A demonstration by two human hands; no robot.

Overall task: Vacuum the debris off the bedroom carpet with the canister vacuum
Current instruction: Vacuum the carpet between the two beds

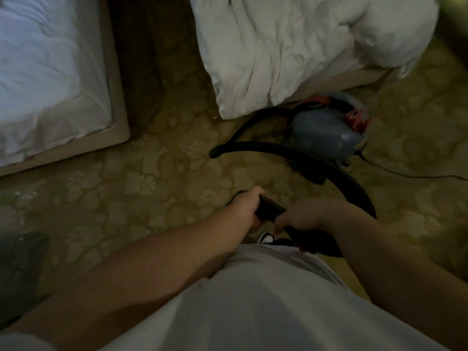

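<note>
A blue canister vacuum (326,130) with red parts sits on the patterned carpet (141,178) by the right bed's corner. Its black hose (291,150) loops from the canister across the floor and curves back to my hands. My left hand (244,206) grips the black wand (269,210) at its forward end. My right hand (301,217) grips the black handle just behind it. The wand's nozzle end is hidden behind my left hand. A small blue speck of debris (183,149) lies on the carpet ahead.
A bed with white sheets (45,79) stands at left, and a rumpled white duvet (291,46) hangs off a bed at upper right. A dark gap runs between them. The power cord (405,173) trails right from the canister. A dark object (20,269) sits at lower left.
</note>
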